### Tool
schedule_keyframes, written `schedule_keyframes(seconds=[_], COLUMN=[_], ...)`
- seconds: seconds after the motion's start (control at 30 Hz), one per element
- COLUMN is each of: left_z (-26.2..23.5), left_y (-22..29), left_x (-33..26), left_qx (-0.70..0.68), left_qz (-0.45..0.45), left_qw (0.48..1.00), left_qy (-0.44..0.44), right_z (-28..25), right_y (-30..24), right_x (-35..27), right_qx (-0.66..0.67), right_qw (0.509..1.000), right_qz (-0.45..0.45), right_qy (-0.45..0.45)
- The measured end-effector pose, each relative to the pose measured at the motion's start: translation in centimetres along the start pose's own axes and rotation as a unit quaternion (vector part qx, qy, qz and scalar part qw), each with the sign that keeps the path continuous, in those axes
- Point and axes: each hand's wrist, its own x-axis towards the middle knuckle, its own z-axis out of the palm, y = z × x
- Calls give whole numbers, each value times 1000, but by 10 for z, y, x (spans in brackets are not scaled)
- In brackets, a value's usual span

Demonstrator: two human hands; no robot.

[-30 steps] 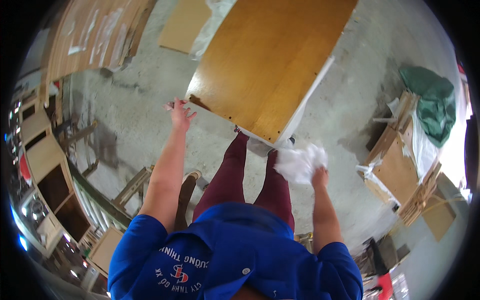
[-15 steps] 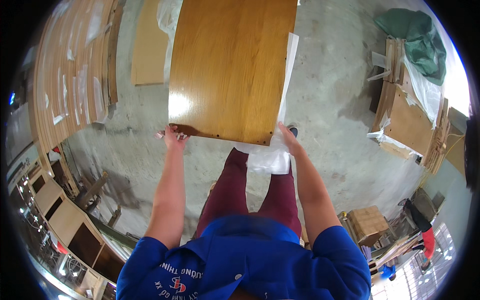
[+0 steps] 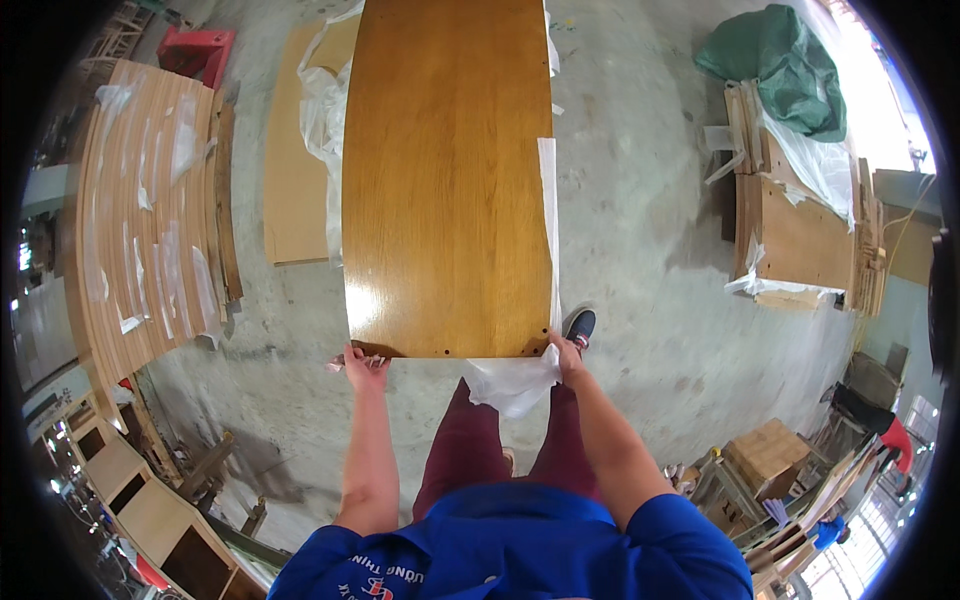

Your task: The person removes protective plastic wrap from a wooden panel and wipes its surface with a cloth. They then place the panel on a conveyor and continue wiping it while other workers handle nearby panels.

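Observation:
A long, glossy brown wooden panel (image 3: 450, 190) with small dark holes along its near end stretches away in front of me. At its near left corner, my left hand (image 3: 366, 368) grips the edge, and a small pinkish crumpled piece sticks out beside the fingers. My right hand (image 3: 567, 356) is closed at the near right corner, its fingers partly hidden under the panel. White foam sheet (image 3: 512, 386) hangs below the near edge beside that hand. More of it shows as a strip along the panel's right side.
On the left lies a stack of wooden boards (image 3: 140, 220) with plastic strips, and beside it a cardboard sheet (image 3: 295, 190). Wrapped boards (image 3: 800, 220) under a green sack (image 3: 780, 65) stand at right. A cardboard box (image 3: 768, 455) and another person (image 3: 880, 430) are at lower right.
The panel's near end and both hands now appear lower in the picture, closer to my body. More of the panel's right edge shows. My right hand has closed in at its corner.

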Motion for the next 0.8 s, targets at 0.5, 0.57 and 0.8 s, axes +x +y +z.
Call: schedule_keyframes(seconds=[0.5, 0.57, 0.8], left_z=[1, 7, 19], left_y=[85, 79, 29], left_x=[-102, -79, -64], left_qx=[50, 53, 22], left_qz=[32, -10, -33], left_qw=[998, 997, 999], left_qy=[-13, -53, -9], right_z=[-252, -343, -398], right_y=[-270, -318, -166], right_x=[-84, -213, -288], right_qx=[280, 115, -646], right_qw=[786, 701, 537], right_qz=[-542, -684, -168], right_qy=[99, 167, 515])
